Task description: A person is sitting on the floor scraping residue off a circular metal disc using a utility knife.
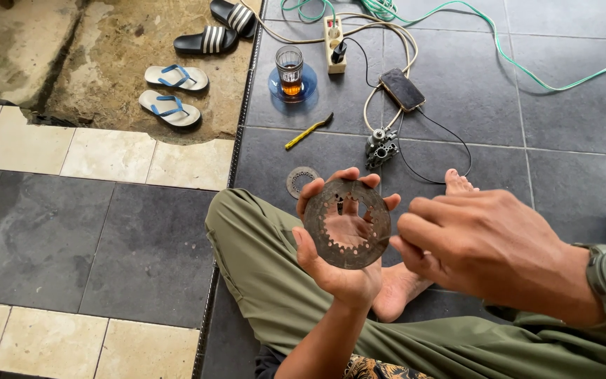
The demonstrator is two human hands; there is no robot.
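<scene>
**Toothed ring held up for a close look**

I'm looking down at crossed legs in olive trousers [275, 281] on the dark tile floor [562, 161], everything spread within arm's reach. My left hand [338, 245] cups a rusty toothed metal ring [347, 223], fingers half curled round its rim and palm showing through the hole, tilted face-up toward me, I judge for inspection. My right hand [482, 242] sits just beside the ring's right edge, fingers loosely bent; whether it pinches anything, I can't tell. Beyond lie a second smaller ring [301, 180], a small engine part [380, 146], a phone [402, 89] and a glass of tea [290, 70].
</scene>
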